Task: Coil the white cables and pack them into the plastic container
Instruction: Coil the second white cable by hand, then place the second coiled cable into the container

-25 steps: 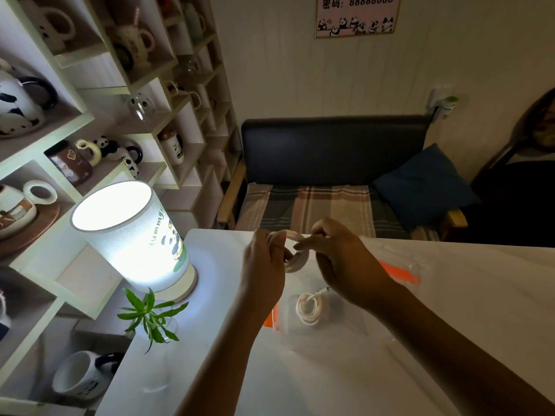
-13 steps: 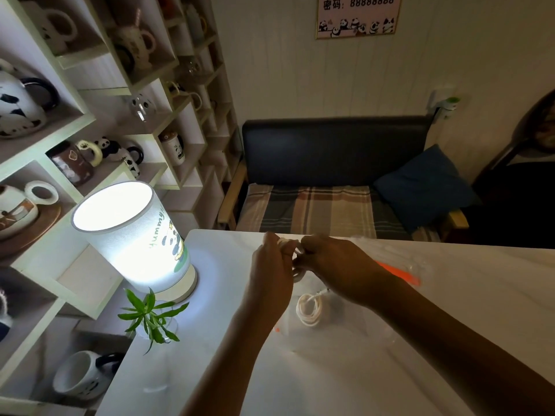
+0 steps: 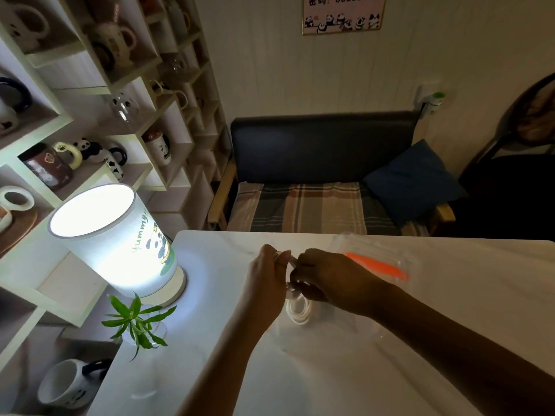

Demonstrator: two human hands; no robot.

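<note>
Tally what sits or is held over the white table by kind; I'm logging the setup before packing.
White cables: 2, one coiled cable in the container, one held cable between left hand and right hand
Clear plastic container: 1
Orange-trimmed lid: 1
Lit panda lamp: 1
Small green plant: 1
Total: 6

The wall sign (image 3: pixel 343 14) above the sofa carries the Chinese characters "密码:" followed by a row of eights, "88888888", cut off along the top edge of the view, with a line of small pandas printed beneath. The lit lampshade (image 3: pixel 120 238) bears the green word "Yummy!!" running up beside a panda drawing.
</note>
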